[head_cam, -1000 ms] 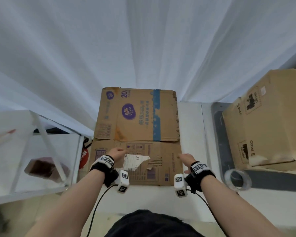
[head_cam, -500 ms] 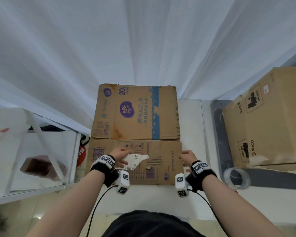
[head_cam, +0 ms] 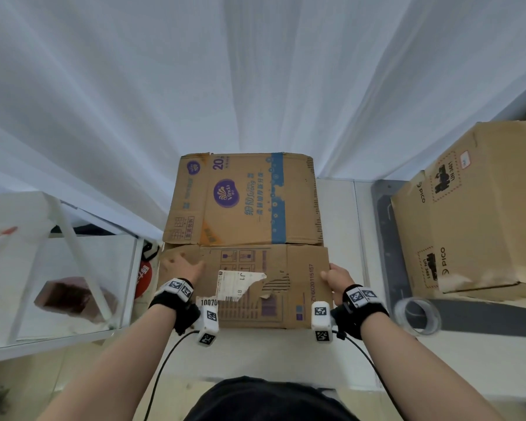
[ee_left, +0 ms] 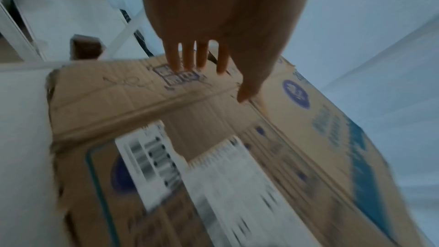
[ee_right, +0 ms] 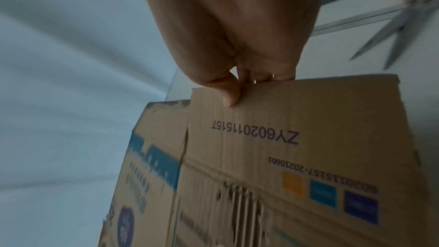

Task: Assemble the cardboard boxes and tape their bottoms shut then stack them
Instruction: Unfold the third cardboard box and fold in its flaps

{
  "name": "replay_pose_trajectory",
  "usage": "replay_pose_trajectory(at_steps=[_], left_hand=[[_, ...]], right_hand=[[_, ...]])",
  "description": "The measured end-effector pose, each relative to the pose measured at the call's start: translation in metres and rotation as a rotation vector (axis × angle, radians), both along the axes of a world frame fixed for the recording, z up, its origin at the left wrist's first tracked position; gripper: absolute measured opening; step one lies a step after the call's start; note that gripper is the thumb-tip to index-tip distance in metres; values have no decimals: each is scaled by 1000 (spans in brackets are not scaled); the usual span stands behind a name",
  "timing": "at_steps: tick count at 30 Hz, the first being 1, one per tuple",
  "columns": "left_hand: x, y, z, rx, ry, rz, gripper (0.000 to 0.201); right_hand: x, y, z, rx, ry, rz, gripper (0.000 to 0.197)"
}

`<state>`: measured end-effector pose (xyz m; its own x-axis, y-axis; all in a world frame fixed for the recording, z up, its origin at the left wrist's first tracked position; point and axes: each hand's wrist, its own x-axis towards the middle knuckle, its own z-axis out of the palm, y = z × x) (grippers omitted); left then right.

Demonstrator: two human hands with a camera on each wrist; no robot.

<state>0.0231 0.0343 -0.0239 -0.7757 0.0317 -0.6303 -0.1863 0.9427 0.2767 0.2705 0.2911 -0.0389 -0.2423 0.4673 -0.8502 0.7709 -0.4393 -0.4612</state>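
Head view: flattened box (head_cam: 243,238) lies on the white surface (head_cam: 337,208), tape roll (head_cam: 417,314) to its right — no taping yet.

Left wrist: left hand (ee_left: 213,25) flat, fingers (ee_left: 187,55) straight on the flap.

Right wrist: right hand (ee_right: 232,31) pinching the flap edge — assembly's barely begun.

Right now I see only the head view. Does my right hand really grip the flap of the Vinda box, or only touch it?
Observer: It grips: the right hand pinches the right flap at its edge, thumb on top.
Operator: And the left hand?
Observer: The left hand has its fingers straight over the left flap, curled round nothing.
Operator: Any scissors near?
Observer: Yes, orange-handled scissors lie just past the right flap.
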Motion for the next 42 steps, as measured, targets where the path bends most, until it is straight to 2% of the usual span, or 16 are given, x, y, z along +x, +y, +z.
replay_pose_trajectory(at_steps=[2, 5, 7, 10, 13, 15, 17, 21, 24, 27, 30, 35, 39, 42], left_hand=[[-12, -14, 5, -37, 48, 79, 81], [-28, -30, -1, 67, -63, 197, 79], [-32, -42, -13, 122, -169, 183, 74], [-30, -55, -28, 245, -229, 171, 73], [-19, -49, -5, 364, -229, 136, 54], [-14, -40, 11, 392, -179, 64, 52], [-11, -31, 25, 405, -117, 0, 48], [-3, -13, 56, 406, -9, -35, 41], [0, -3, 76, 382, 72, -52, 44], [6, 11, 107, 396, 137, -56, 43], [9, 31, 139, 431, 168, -78, 36], [25, 63, 193, 498, 234, -186, 28], [45, 85, 234, 570, 294, -216, 27], [69, 105, 263, 611, 350, -287, 23]], right_hand=[[9, 6, 2, 0, -35, 1, 34], [20, 11, 4, 68, -135, 62, 38], [29, 14, 4, 97, -178, 88, 40], [39, 17, 4, 157, -221, 86, 40], [43, 19, 5, 208, -247, 46, 24], [40, 18, 10, 211, -246, -48, 18], [32, 16, 19, 233, -234, -101, 26], [16, 12, 45, 300, -261, -130, 58], [13, 8, 63, 408, -275, -34, 65], [1, 2, 77, 505, -119, 82, 63], [-23, -5, 104, 464, 102, 187, 49], [-64, -21, 168, 337, 440, 165, 36], [-77, -30, 220, 313, 601, 173, 41], [-81, -35, 259, 273, 671, 184, 66]])
